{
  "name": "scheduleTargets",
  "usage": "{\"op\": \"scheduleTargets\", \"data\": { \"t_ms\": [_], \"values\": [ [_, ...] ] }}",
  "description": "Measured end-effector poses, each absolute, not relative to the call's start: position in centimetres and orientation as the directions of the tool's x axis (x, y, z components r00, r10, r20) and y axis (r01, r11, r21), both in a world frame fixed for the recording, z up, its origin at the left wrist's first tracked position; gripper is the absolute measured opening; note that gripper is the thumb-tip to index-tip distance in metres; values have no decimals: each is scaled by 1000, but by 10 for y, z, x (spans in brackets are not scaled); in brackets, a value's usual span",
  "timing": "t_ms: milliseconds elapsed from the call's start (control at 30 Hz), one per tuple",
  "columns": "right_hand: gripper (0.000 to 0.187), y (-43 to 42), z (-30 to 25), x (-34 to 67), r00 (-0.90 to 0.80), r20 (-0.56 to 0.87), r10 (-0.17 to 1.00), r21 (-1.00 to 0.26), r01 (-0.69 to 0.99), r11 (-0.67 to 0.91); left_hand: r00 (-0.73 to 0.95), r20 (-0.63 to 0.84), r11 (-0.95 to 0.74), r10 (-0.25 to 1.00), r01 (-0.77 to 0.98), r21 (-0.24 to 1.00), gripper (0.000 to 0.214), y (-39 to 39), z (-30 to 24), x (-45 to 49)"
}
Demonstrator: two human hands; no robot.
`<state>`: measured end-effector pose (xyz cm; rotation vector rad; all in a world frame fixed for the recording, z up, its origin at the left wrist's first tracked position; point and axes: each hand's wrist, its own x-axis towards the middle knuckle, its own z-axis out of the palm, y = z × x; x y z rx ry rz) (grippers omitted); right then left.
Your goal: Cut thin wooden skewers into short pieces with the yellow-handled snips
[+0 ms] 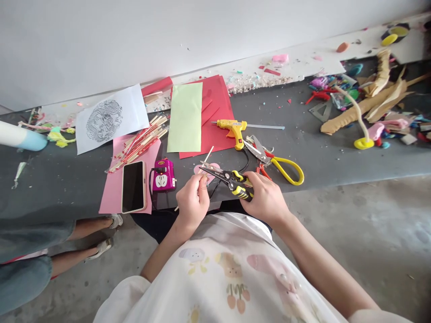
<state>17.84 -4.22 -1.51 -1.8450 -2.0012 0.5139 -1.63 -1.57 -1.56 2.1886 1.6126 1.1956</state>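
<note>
My right hand [266,197] is closed around the black-and-yellow handles of a pair of pliers [232,180]. Their long jaws point left and are slightly parted, close to the fingertips of my left hand [194,197]. That left hand is closed in a pinch on a thin wooden stick [209,154]. One end of it shows above the jaws, and a short piece pokes out below the fist. Where stick and jaws cross, I cannot tell whether they touch. Behind the jaws, a pink paper shape [213,167] lies on the dark table [289,121].
A yellow glue gun [237,130] and yellow-handled scissors [286,169] lie beyond the pliers. To the left are a purple power socket [164,176], a phone [134,187] and red-and-white sticks [141,141]. Craft scraps [370,103] cover the right end. Another person's legs [63,242] show at left.
</note>
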Motion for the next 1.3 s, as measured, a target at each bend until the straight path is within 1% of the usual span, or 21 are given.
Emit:
{"op": "scheduleTargets", "data": {
  "t_ms": [200, 467, 600, 700, 833, 967, 1100, 1300],
  "values": [
    [36, -46, -9, 178, -86, -14, 996, -485, 872, 68, 115, 528, -431, 842, 731, 529, 12, -20, -11, -18],
    [25, -49, -12, 175, -85, -142, 986, -502, 865, 3, 153, 460, -405, 874, 754, 518, 14, -19, -13, -19],
    [26, -48, -15, 174, -74, -168, 983, -531, 847, -27, 222, 420, -406, 880, 811, 422, 11, -13, -10, -21],
    [31, -48, -17, 174, -77, -161, 984, -570, 821, -29, 267, 439, -446, 858, 812, 378, 12, -8, -7, -23],
    [38, -49, -18, 173, -106, -102, 989, -626, 780, 19, 265, 500, -491, 824, 774, 400, 12, -4, -5, -24],
    [45, -49, -17, 173, -127, -53, 991, -651, 757, 62, 286, 537, -542, 794, 735, 409, 19, -5, -7, -25],
    [47, -47, -14, 177, -152, -41, 988, -654, 751, 89, 305, 523, -559, 796, 702, 441, 20, -5, -7, -27],
    [50, -45, -14, 181, -148, -36, 988, -615, 783, 94, 294, 453, -521, 842, 662, 540, 18, -5, -4, -28]
  ]
}}
